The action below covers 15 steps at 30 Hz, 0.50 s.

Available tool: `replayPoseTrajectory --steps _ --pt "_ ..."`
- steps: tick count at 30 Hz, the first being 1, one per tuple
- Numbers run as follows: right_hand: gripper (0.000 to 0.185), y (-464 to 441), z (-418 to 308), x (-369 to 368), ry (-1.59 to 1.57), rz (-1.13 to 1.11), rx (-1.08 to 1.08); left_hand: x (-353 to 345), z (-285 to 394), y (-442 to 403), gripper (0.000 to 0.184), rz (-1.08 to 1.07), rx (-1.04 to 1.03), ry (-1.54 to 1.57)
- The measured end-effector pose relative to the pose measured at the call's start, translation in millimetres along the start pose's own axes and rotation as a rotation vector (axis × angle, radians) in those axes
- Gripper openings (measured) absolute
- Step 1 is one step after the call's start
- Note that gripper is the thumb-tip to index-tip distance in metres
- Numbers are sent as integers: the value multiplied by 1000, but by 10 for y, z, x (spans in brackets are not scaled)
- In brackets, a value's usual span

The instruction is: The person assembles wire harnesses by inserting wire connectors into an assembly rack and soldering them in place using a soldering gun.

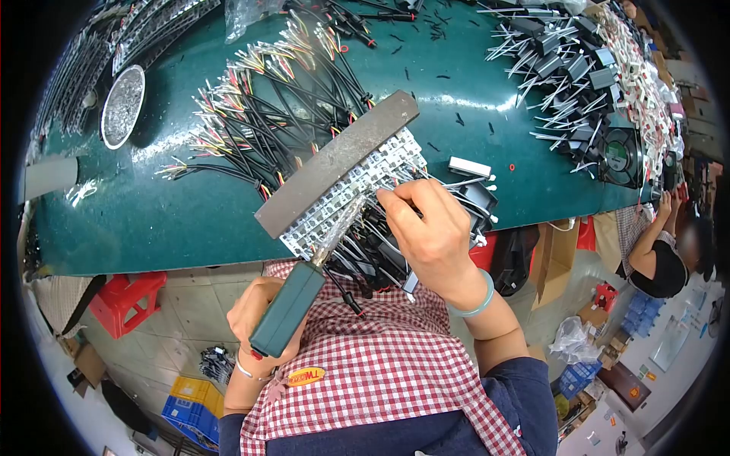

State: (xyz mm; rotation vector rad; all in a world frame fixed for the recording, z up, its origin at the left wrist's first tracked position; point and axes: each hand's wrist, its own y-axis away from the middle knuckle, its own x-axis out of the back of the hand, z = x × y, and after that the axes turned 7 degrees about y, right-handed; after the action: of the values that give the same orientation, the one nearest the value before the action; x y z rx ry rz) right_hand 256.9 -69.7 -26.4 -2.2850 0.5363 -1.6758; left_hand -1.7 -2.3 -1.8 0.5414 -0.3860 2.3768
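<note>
My left hand point(262, 319) is wrapped round the green handle of a soldering tool point(289, 308), whose metal front end points up at a row of small circuit boards point(319, 216). Over the boards lies a long grey bar point(338, 163), set at a slant near the table edge. My right hand point(430, 224) is closed in a pinch beside the tool's tip; what is between the fingertips is too small to name. Black cables and white wire ends point(365, 251) hang below the boards. Behind the bar, black cables with stripped coloured ends point(251, 121) are spread out.
A round metal dish point(123, 106) sits on the green table point(175, 220) at left. At right are a heap of black adapters point(559, 68), a fan point(620, 156) and a white-topped block point(470, 166). A co-worker point(661, 258) is at far right; red stools point(128, 302) stand below.
</note>
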Motion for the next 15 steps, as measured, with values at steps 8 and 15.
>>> replayPoseTrajectory --steps 8,15 --pt "25 4 1 -8 0 0 -1 -9 26 -11 23 3 -15 -14" --pt "24 3 -1 -9 0 4 -8 56 47 34 28 20 -81 -65"
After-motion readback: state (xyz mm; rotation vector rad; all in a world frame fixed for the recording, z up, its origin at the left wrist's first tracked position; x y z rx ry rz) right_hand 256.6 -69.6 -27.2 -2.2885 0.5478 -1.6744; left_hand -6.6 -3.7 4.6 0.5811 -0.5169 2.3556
